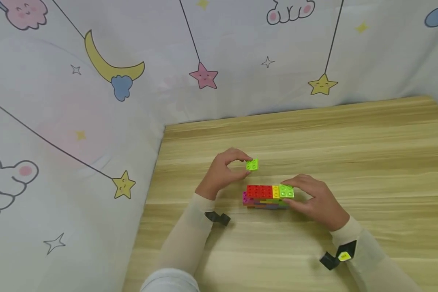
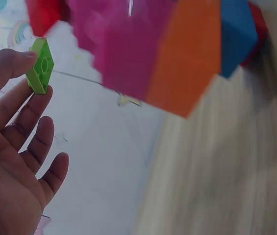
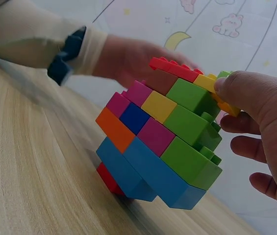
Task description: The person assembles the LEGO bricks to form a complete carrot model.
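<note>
My left hand (image 1: 220, 172) pinches a small lime-green building brick (image 1: 252, 164) between thumb and fingertips, behind and left of a built block. In the left wrist view that brick (image 2: 41, 66) shows its hollow underside. The stacked brick structure (image 1: 260, 191) stands on the table, with layers of blue, orange, magenta, yellow and green bricks (image 3: 192, 161). Its top row is red, yellow and lime green. My right hand (image 1: 315, 198) pinches the lime-green end (image 1: 286, 191) of that top row from the right, thumb in front and fingers behind.
The wooden table (image 1: 368, 162) meets a pale cloth wall (image 1: 241, 97) printed with stars and a moon at its back and left. Black straps with small mounts (image 1: 219, 218) sit on both wrists.
</note>
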